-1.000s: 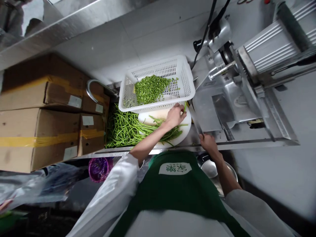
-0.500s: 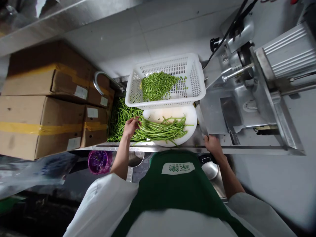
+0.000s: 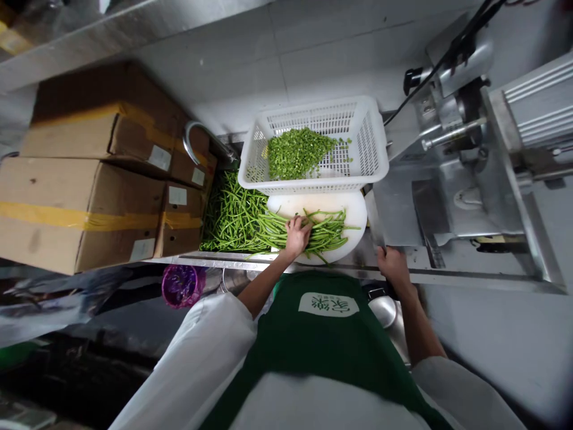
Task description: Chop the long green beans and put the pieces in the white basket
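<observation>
A bundle of long green beans lies across the round white cutting board. My left hand is on top of the bundle near its middle, fingers curled over the beans. My right hand grips the handle of a cleaver just right of the board. The cleaver's broad blade points away from me, and the fist covers most of its handle. Left of the board, a large heap of loose green beans fills the sink area. Behind the board, a white plastic basket holds chopped green beans.
Taped cardboard boxes are stacked at the left, beside a curved metal faucet. A metal slicing machine stands at the right. Below the counter's front edge hangs a purple bucket. A metal shelf crosses above.
My left hand has moved right, from the bundle's left end onto its middle. My right hand keeps its hold on the cleaver beside the board. The whole view has shifted slightly.
</observation>
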Demonstrator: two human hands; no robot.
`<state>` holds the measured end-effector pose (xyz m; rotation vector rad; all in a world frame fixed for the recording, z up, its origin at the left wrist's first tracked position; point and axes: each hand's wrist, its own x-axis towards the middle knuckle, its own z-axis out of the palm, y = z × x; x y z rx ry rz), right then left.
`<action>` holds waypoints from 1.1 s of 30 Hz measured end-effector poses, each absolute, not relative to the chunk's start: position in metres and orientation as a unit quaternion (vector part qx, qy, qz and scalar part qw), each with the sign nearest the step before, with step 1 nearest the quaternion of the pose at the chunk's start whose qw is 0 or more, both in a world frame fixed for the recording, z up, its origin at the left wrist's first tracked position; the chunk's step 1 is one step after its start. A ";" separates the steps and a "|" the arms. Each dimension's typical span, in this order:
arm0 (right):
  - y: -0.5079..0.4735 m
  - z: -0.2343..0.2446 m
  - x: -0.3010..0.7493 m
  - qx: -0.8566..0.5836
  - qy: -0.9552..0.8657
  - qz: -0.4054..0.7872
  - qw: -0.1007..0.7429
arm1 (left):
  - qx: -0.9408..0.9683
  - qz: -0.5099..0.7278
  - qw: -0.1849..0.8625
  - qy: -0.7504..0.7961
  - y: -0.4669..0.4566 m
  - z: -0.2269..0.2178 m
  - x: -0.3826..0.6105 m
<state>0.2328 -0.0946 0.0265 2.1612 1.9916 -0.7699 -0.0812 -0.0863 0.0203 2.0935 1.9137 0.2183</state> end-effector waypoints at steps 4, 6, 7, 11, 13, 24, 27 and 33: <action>-0.095 0.028 0.230 0.717 0.649 -0.251 0.050 | 0.764 0.095 0.177 0.613 -0.050 0.021 -0.068; -0.096 0.029 0.230 0.717 0.647 -0.254 0.052 | 0.755 0.072 0.203 0.619 -0.022 0.025 -0.068; -0.096 0.029 0.230 0.716 0.648 -0.254 0.054 | 0.752 0.045 0.224 0.618 -0.011 0.026 -0.070; -0.096 0.029 0.230 0.717 0.650 -0.244 0.062 | 0.800 -0.104 0.304 0.507 -0.010 0.032 -0.078; -0.096 0.029 0.230 0.718 0.648 -0.246 0.064 | 0.836 -0.142 0.267 0.459 -0.035 0.031 -0.079; -0.101 0.046 0.217 0.682 0.681 -0.237 0.119 | 0.782 -0.066 0.126 0.607 -0.059 0.022 -0.061; -0.104 0.049 0.216 0.660 0.697 -0.247 0.136 | 0.772 -0.062 0.124 0.620 -0.056 0.021 -0.052; -0.102 0.053 0.223 0.670 0.691 -0.229 0.146 | 0.776 -0.051 0.148 0.611 -0.058 0.017 -0.050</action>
